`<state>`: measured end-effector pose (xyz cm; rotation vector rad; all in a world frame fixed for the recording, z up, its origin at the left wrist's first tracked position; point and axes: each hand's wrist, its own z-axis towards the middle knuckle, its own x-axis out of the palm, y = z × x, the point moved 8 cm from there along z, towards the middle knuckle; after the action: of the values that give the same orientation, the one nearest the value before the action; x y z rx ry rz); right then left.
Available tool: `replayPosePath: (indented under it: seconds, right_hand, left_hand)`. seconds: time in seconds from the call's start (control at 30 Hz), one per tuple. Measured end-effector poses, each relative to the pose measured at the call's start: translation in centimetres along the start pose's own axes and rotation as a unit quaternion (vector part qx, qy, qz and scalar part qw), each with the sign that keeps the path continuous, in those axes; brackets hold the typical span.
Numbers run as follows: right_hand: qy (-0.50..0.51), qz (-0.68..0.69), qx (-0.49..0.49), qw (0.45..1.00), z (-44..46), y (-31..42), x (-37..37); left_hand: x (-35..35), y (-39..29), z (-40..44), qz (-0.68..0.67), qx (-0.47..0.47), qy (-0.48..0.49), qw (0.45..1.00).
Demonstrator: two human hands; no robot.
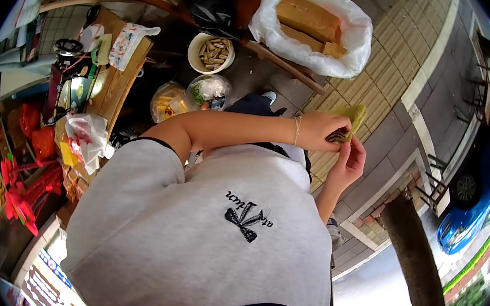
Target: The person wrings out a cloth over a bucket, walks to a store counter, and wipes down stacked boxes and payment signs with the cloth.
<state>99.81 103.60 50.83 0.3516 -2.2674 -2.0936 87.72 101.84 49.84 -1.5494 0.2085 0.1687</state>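
My left hand (321, 131) reaches across from the left, its fingers curled round a yellow-green piece that looks like textured cloth (353, 114). A dark brown, striped part (337, 136) shows at the left fingertips; what it is I cannot make out. My right hand (350, 165) comes up from below, with thumb and fingers pinched at the lower edge of the same piece. Both hands are close together in front of my body, above the paving.
A white bucket (192, 53) of brownish elongated pieces stands beside two bagged containers, one with yellow pieces (170, 103). A plastic-lined bin (359, 37) holds cardboard. At left is a cluttered wooden table (123, 82); at right, a tree trunk (415, 258) and a blue car (480, 193).
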Motion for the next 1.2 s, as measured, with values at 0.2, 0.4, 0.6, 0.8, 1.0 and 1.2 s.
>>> replayPosePath:
  seconds: [0.2, 0.4, 0.6, 0.8, 1.0, 1.2]
  right_hand:
    - [0.057, 0.014, -0.008, 0.998, 7.2, -1.2, -2.7]
    - [0.138, -0.070, -0.033, 0.987, 14.2, -3.5, -7.0]
    - [0.234, -0.059, -0.069, 0.968, 26.9, -2.3, -12.6]
    - [0.304, -0.085, -0.116, 0.942, 34.1, -1.7, -16.1]
    - [0.233, -0.203, -0.232, 0.922, 42.4, 0.3, -17.6]
    - [0.162, -0.250, -0.141, 0.944, 47.0, 0.4, -21.1]
  left_hand:
    - [0.2, 0.8, 5.6, -0.019, -0.024, -0.069, 0.997]
    - [3.8, 1.6, 11.8, -0.009, 0.002, -0.115, 0.993]
    - [7.8, 0.2, 22.7, 0.031, -0.041, -0.206, 0.977]
    - [10.8, -0.6, 29.5, 0.006, -0.078, -0.260, 0.963]
    - [10.2, 3.3, 41.2, -0.136, -0.090, -0.220, 0.962]
    - [14.3, 5.0, 48.5, -0.236, -0.148, -0.066, 0.958]
